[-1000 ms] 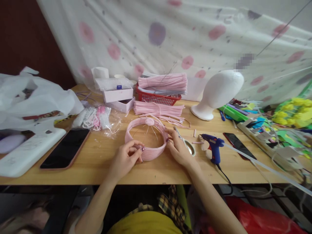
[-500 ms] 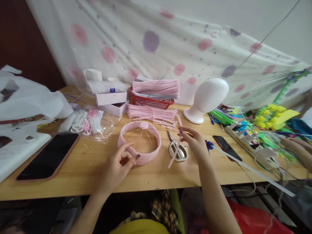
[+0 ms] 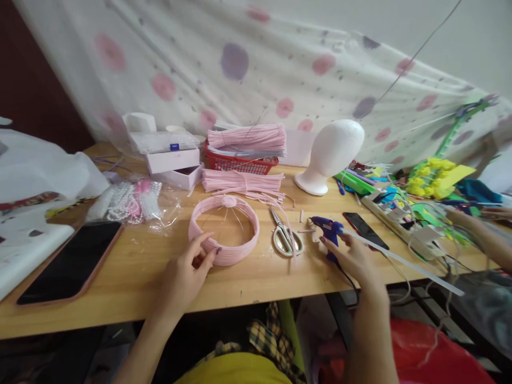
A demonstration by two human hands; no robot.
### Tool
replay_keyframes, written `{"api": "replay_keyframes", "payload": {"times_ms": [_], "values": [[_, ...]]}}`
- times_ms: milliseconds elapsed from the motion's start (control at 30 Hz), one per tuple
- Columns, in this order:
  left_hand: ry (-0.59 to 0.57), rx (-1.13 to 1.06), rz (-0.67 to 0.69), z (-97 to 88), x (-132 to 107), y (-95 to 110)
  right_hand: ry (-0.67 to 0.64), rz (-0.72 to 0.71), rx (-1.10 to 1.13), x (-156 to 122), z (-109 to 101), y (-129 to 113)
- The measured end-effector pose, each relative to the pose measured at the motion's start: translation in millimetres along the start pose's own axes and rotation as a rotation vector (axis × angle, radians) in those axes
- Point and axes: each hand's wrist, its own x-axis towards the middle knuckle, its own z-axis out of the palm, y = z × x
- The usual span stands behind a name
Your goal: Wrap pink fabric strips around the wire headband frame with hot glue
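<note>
Now the right hand [image 3: 354,258] has let go of the pink strip [image 3: 287,217] and gone over to the blue glue gun [image 3: 328,228]. Its thumb and fingers are on both sides of the gun's handle, but I cannot tell if they are squeezing it. The strip is across the scissors [image 3: 285,234], and its low end is blurry.

The left hand [image 3: 192,264] stays by the pink ring [image 3: 230,256], pinching the near left part of its edge between finger and thumb. The ring sits on the desk [image 3: 256,282], just left of the scissors, with a round pink bit [image 3: 229,201] on its far edge and thin wires inside.

I think this means one hand minds the ring while the other switches from strip to glue. The ring itself looks much the same as before.
</note>
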Motion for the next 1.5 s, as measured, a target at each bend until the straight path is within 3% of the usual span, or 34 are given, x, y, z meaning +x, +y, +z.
{"api": "replay_keyframes", "payload": {"times_ms": [100,167,367,433,500,567,700,933,1500], "values": [[0.009,-0.004,0.034,0.5,0.5,-0.6,-0.009,0.034,0.017,17.7,21.9,-5.5],[0.025,-0.008,0.052,0.8,0.4,0.3,0.016,0.057,0.020,20.0,24.5,-10.3],[0.045,-0.010,0.074,1.7,-0.8,6.5,0.116,0.147,0.105,-27.7,-8.9,-36.6],[0.060,-0.008,0.061,2.4,-1.0,7.5,0.071,0.020,0.206,-50.7,-10.2,-54.7],[0.066,-0.015,0.051,3.4,-1.5,7.5,-0.118,-0.269,0.364,-69.2,-0.7,-75.3],[0.050,-0.030,0.054,4.4,-2.7,7.2,-0.291,-0.448,0.429,-80.6,15.7,-94.3],[0.004,-0.063,0.094,5.0,-5.9,7.2,-0.395,-0.572,0.369,-87.6,46.5,-116.1],[0.150,-0.108,0.036,5.3,-6.6,6.0,-0.319,-0.668,0.277,-88.4,59.2,-120.0],[0.140,-0.100,0.020,6.4,-5.4,4.1,-0.304,-0.614,0.247,-87.2,67.8,-120.0]]}}
